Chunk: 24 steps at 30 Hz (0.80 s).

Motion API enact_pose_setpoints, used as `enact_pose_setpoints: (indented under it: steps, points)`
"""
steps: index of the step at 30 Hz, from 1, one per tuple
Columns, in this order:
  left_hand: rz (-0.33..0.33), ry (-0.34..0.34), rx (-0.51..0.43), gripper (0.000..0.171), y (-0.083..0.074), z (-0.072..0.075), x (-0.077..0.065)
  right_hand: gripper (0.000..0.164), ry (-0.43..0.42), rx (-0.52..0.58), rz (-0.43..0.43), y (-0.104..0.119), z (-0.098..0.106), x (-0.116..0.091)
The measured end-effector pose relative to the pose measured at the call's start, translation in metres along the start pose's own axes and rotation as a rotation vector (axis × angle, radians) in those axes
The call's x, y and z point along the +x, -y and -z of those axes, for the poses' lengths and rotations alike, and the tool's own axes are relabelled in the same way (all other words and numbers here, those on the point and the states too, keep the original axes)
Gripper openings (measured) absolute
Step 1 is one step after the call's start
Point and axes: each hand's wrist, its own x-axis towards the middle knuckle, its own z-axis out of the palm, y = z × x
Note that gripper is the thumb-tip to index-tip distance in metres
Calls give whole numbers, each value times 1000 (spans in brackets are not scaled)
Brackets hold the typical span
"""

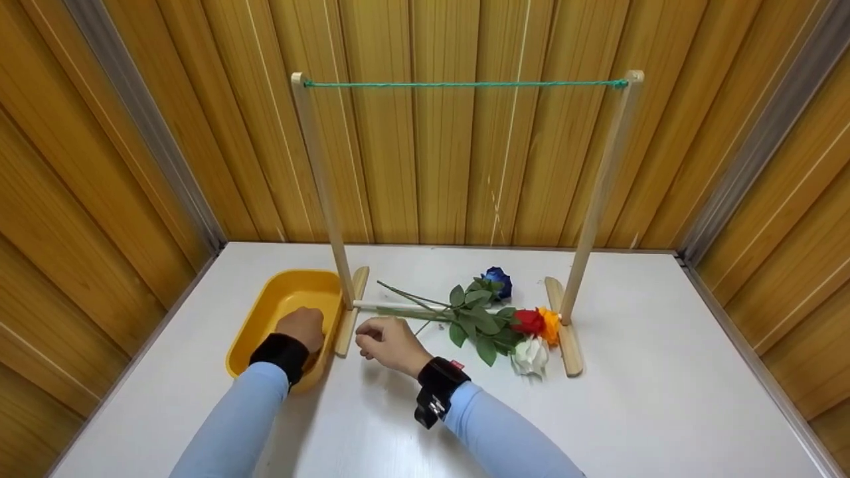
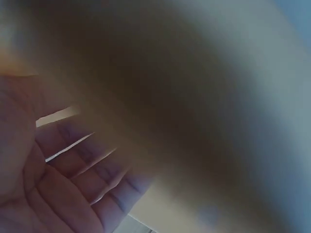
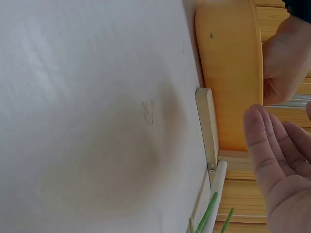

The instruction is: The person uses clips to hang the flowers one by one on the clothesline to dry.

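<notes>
My left hand reaches down into a yellow basin at the left of the white table. In the left wrist view its palm and finger bases show, but a large blur covers the fingertips, so whatever they touch there is hidden. My right hand hovers just right of the basin, near the rose stems. Its loosely bent fingers hold nothing in the right wrist view. To its right lie a blue rose, a red rose, an orange rose and a white rose.
A wooden frame stands behind the hands, with a left post and a right post. A green string joins their tops, and a white rod links the feet. Wood-patterned panels enclose the table.
</notes>
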Motion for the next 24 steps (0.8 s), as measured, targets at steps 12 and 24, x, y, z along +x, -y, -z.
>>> enact_pose_setpoints:
  steps: [12, 24]
  points:
    - [65, 48, -99, 10, 3, -3, 3, 14, -1, -13, -8, -2, -11, 1]
    - [-4, -71, -154, 11, -2, 20, -9, 15, -9, 8, 8, -3, 5, -3]
